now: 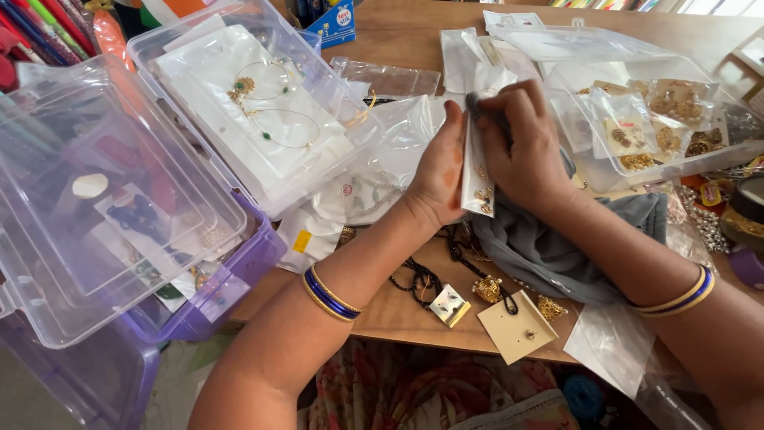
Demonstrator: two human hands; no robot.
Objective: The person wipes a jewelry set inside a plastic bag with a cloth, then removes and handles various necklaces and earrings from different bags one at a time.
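Note:
My left hand (440, 169) holds a narrow clear plastic packet (477, 179) with small gold earrings upright above the wooden table. My right hand (521, 147) presses a grey cloth (541, 247) against the packet's top. The cloth trails down to the table under my right wrist. Both wrists wear blue and gold bangles.
A clear box of necklace packets (263, 103) sits to the left on purple-rimmed clear boxes (103, 207). A clear box of gold jewellery packets (652, 119) stands at the right. Loose earring cards (517, 326), black bead strings (422, 279) and empty sleeves lie near the table's front edge.

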